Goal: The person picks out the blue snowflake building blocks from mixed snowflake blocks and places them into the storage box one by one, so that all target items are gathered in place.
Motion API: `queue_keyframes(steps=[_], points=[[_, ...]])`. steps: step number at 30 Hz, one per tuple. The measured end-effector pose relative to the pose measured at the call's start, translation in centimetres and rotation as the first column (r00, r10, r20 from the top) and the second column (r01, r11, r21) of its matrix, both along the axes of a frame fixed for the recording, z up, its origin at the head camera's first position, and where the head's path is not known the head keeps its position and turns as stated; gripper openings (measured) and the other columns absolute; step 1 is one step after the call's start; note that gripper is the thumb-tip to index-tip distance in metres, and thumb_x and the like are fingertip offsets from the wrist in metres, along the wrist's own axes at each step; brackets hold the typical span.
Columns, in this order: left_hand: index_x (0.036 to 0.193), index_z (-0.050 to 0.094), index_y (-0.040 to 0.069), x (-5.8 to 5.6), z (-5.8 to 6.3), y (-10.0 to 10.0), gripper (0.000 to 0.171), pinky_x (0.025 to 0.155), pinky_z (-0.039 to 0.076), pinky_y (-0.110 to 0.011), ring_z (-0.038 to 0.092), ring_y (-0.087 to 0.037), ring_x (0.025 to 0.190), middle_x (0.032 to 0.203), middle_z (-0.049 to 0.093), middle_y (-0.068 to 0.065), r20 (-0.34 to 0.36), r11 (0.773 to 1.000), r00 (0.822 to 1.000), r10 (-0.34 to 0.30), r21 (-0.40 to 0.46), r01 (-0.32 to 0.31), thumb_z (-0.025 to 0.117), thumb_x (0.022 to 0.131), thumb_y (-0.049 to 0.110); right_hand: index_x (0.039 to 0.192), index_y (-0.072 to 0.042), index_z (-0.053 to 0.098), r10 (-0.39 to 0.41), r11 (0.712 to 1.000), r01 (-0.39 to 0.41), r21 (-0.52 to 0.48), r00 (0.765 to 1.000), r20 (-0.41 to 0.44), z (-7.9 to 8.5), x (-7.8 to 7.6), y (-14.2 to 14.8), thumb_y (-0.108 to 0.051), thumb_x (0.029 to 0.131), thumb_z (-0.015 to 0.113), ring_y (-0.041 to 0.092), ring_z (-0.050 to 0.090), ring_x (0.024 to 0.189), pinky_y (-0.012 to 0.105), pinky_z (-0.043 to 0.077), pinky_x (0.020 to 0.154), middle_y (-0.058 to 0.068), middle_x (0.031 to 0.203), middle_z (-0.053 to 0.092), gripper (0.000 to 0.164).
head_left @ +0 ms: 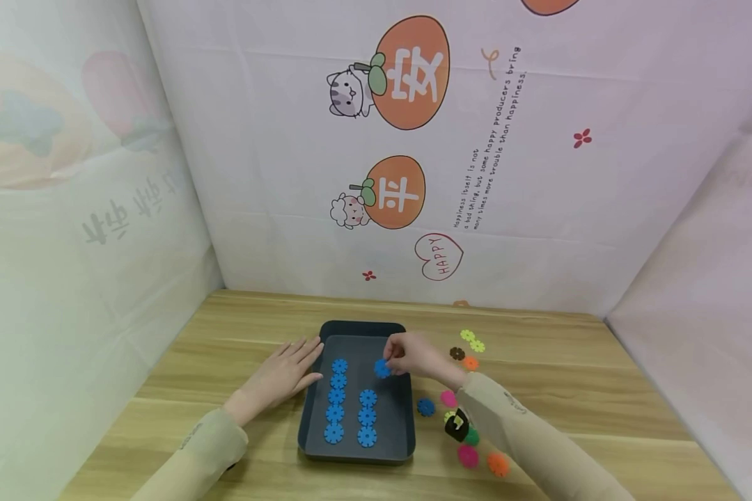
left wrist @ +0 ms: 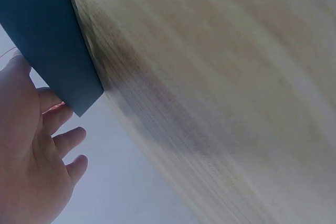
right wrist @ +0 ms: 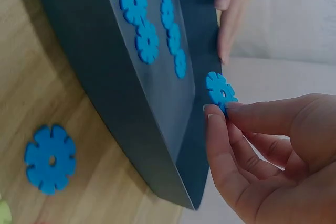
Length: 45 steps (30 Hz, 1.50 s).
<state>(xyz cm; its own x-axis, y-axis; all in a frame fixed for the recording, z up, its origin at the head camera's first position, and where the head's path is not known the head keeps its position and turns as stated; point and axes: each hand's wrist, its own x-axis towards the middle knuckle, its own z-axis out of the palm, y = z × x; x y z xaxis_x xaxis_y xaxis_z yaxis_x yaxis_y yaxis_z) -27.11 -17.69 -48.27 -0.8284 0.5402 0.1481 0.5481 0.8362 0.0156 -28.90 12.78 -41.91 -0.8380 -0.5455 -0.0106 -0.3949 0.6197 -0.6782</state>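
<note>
A dark grey rectangular tray (head_left: 351, 346) lies on the wooden table. Inside it, several blue notched discs (head_left: 335, 395) form a left column, and three more blue discs (head_left: 367, 416) line up to their right. My right hand (head_left: 413, 355) pinches another blue notched disc (right wrist: 220, 92) between thumb and fingertips, over the tray's upper right part and above the shorter column. At the tray's left side is my left hand (head_left: 282, 372), its fingers extended and fingertips at the rim. In the left wrist view that hand (left wrist: 31, 145) appears beside the tray's dark wall (left wrist: 50, 40).
Just right of the tray lies a loose blue disc (head_left: 425, 407). Beyond it, near my right forearm, are yellow discs (head_left: 468, 335), a brown disc (head_left: 457, 353), pink discs (head_left: 468, 456), orange discs (head_left: 498, 464), a green disc (head_left: 471, 436) and a black item (head_left: 457, 426). A printed white sheet (head_left: 288, 209) stands behind the table.
</note>
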Motion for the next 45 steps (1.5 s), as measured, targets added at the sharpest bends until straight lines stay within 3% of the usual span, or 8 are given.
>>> queue_keyframes(steps=[7, 14, 17, 25, 45], points=[[0.153, 0.039, 0.008, -0.1, 0.0, 0.0, 0.063, 0.118, 0.032, -0.057, 0.039, -0.037, 0.146, 0.160, 0.037, -0.012, 0.000, 1.000, 1.000, 0.000, 0.007, 0.000, 0.048, 0.103, 0.045, 0.087, 0.002, 0.063, 0.023, 1.000, -0.023, 0.018, 1.000, 0.011, -1.0, 0.0, -1.2, 0.007, 0.089, 0.066, 0.026, 0.070, 0.070, 0.041, 0.062, 0.068, 0.016, 0.081, 0.068, 0.006], [0.153, 0.039, 0.009, -0.2, -0.1, -0.1, 0.063, 0.118, 0.032, -0.056, 0.039, -0.036, 0.146, 0.160, 0.037, -0.011, -0.006, 1.000, 1.000, 0.004, -0.008, -0.004, 0.046, 0.103, 0.047, 0.086, 0.001, 0.064, 0.028, 0.997, -0.028, 0.074, 1.000, -0.009, -1.8, -0.5, -1.8, 0.006, 0.089, 0.066, 0.014, 0.065, 0.063, 0.024, 0.057, 0.059, 0.010, 0.075, 0.066, 0.007], [0.153, 0.039, 0.008, -0.2, -0.1, -0.1, 0.063, 0.118, 0.032, -0.056, 0.039, -0.036, 0.146, 0.160, 0.037, -0.011, -0.001, 1.000, 1.000, 0.003, -0.001, -0.003, 0.046, 0.103, 0.046, 0.085, -0.001, 0.065, 0.023, 0.995, -0.021, 0.092, 0.999, -0.022, -2.1, -0.7, -2.1, 0.005, 0.089, 0.066, 0.011, 0.065, 0.063, 0.022, 0.056, 0.058, 0.007, 0.074, 0.066, 0.008], [0.153, 0.038, 0.008, -0.2, 0.1, 0.0, 0.064, 0.119, 0.031, -0.056, 0.038, -0.036, 0.146, 0.160, 0.036, -0.012, 0.004, 1.000, 1.000, 0.001, 0.004, -0.001, 0.046, 0.103, 0.047, 0.085, 0.001, 0.065, 0.004, 0.997, -0.004, 0.073, 1.000, -0.002, -2.5, -0.9, -2.6, 0.006, 0.089, 0.066, 0.026, 0.071, 0.069, 0.026, 0.058, 0.059, 0.011, 0.075, 0.067, 0.007], [0.152, 0.040, 0.007, 0.1, -0.1, -0.3, 0.062, 0.118, 0.033, -0.056, 0.041, -0.037, 0.144, 0.159, 0.039, -0.013, -0.020, 1.000, 1.000, -0.008, 0.024, 0.009, 0.047, 0.103, 0.045, 0.085, 0.001, 0.065, -0.004, 0.995, 0.003, 0.098, 1.000, 0.011, -3.1, -0.9, -3.2, 0.007, 0.087, 0.066, 0.014, 0.066, 0.063, 0.024, 0.055, 0.056, 0.006, 0.073, 0.065, 0.006]])
